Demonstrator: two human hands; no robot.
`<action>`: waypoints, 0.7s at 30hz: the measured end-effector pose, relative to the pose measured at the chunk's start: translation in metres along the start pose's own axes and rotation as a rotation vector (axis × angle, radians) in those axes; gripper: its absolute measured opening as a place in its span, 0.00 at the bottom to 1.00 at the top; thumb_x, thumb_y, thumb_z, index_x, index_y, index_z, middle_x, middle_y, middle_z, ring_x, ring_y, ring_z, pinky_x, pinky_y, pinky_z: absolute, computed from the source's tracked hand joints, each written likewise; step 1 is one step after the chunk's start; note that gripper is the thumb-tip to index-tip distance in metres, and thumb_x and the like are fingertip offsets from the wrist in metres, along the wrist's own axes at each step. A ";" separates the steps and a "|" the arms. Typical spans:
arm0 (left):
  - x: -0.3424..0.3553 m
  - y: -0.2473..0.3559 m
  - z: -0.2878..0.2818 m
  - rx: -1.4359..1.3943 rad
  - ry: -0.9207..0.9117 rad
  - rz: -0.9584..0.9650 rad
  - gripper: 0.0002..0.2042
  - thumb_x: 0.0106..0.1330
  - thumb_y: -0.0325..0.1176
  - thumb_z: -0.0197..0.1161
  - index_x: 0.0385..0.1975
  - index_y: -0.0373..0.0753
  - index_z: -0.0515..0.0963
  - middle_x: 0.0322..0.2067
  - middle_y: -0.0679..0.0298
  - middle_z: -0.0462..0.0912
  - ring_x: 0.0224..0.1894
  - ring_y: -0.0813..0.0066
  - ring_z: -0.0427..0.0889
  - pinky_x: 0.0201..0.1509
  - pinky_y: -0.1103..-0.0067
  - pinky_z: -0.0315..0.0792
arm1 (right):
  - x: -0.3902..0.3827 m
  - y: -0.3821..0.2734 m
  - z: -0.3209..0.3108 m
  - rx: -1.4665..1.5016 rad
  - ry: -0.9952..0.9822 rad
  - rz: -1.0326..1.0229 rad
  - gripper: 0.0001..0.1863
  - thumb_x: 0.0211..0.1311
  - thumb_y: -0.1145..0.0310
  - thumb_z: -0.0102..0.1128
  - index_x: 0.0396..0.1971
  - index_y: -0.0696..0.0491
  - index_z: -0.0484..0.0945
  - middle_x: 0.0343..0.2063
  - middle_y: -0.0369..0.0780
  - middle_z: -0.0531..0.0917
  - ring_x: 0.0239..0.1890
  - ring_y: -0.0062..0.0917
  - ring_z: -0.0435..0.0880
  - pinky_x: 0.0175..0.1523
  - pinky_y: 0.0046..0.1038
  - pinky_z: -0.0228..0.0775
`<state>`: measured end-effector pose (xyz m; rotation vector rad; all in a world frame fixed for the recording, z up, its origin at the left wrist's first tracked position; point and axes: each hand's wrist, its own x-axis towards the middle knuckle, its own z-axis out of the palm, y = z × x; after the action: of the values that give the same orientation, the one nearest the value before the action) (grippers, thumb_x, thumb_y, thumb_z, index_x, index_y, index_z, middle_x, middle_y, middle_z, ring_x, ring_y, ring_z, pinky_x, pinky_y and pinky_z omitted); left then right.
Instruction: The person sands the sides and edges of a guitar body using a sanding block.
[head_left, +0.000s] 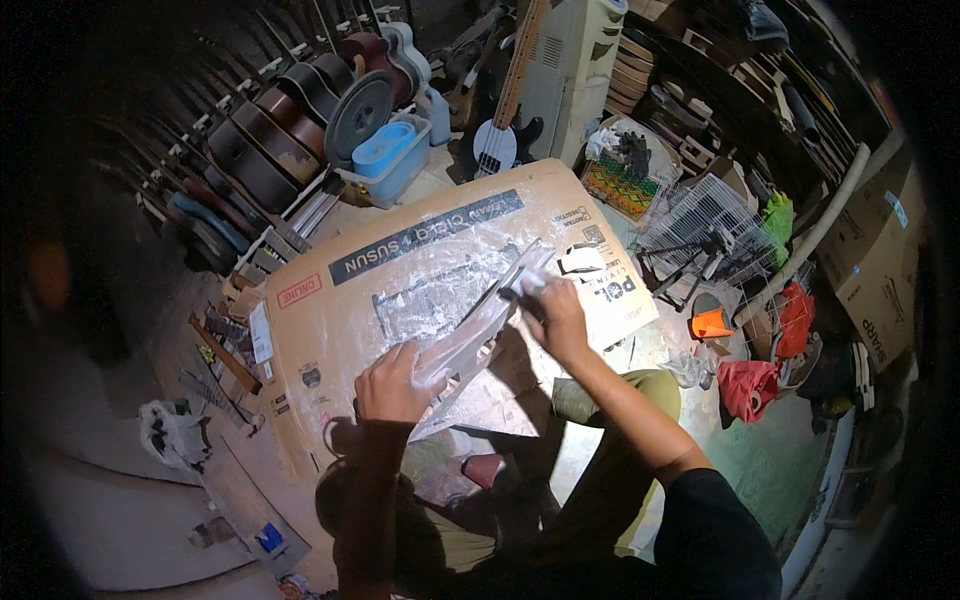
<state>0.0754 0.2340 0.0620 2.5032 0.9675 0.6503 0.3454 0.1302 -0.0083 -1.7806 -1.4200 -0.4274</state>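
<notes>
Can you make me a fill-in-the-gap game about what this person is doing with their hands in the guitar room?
1. Both hands hold a long, pale ____ piece over the flattened box.
2. The flattened box under the hands is made of ____.
3. The left hand grips the end of the piece ____ to the person.
4. The blue tub sits in a clear bin beside a row of ____.

Missing words: guitar neck; cardboard; nearer; guitars

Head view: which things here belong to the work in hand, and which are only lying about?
In use:
left hand
right hand
long pale strip, held by both hands
flattened cardboard box under it, smeared white

Lying about:
row of guitars
blue tub
wire cage
orange cone
</notes>
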 end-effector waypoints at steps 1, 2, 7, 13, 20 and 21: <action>0.001 0.006 0.003 -0.003 -0.006 0.007 0.23 0.41 0.38 0.81 0.39 0.41 0.81 0.32 0.57 0.84 0.36 0.51 0.85 0.38 0.65 0.78 | 0.004 0.019 -0.001 -0.031 0.033 0.028 0.14 0.55 0.72 0.70 0.40 0.56 0.78 0.33 0.47 0.80 0.37 0.46 0.78 0.43 0.41 0.68; 0.000 0.009 0.003 0.004 -0.015 0.004 0.23 0.41 0.38 0.80 0.40 0.41 0.82 0.32 0.57 0.84 0.36 0.51 0.85 0.38 0.65 0.78 | 0.020 0.018 -0.009 -0.052 0.089 0.197 0.13 0.57 0.71 0.68 0.40 0.56 0.78 0.32 0.47 0.79 0.36 0.46 0.77 0.41 0.42 0.68; -0.016 0.017 0.005 0.032 -0.071 -0.046 0.22 0.44 0.38 0.79 0.40 0.41 0.80 0.34 0.57 0.84 0.38 0.51 0.84 0.39 0.63 0.77 | -0.004 -0.040 -0.014 -0.139 -0.137 0.084 0.09 0.53 0.72 0.65 0.35 0.48 0.82 0.30 0.42 0.80 0.37 0.40 0.77 0.46 0.40 0.68; -0.020 0.038 0.012 -0.026 -0.023 0.003 0.21 0.44 0.41 0.80 0.36 0.41 0.80 0.30 0.56 0.83 0.34 0.50 0.84 0.37 0.63 0.76 | 0.026 0.008 -0.041 -0.162 -0.022 0.266 0.05 0.57 0.71 0.63 0.33 0.54 0.80 0.29 0.48 0.79 0.35 0.47 0.77 0.41 0.44 0.68; -0.025 0.041 0.005 -0.004 -0.072 -0.001 0.20 0.48 0.37 0.76 0.39 0.41 0.78 0.35 0.60 0.83 0.40 0.54 0.83 0.41 0.63 0.77 | 0.022 0.015 -0.049 -0.154 -0.100 0.284 0.14 0.56 0.68 0.64 0.43 0.49 0.80 0.35 0.46 0.82 0.40 0.44 0.77 0.43 0.43 0.71; -0.025 0.042 0.007 -0.007 -0.073 -0.007 0.20 0.48 0.37 0.76 0.39 0.41 0.78 0.36 0.60 0.83 0.40 0.54 0.83 0.41 0.63 0.77 | 0.020 0.011 -0.045 -0.173 -0.039 0.296 0.15 0.54 0.68 0.66 0.44 0.49 0.80 0.38 0.45 0.82 0.40 0.44 0.77 0.43 0.43 0.71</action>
<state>0.0840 0.1862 0.0701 2.4980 0.9458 0.5549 0.3713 0.1090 0.0291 -2.1104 -1.1479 -0.3678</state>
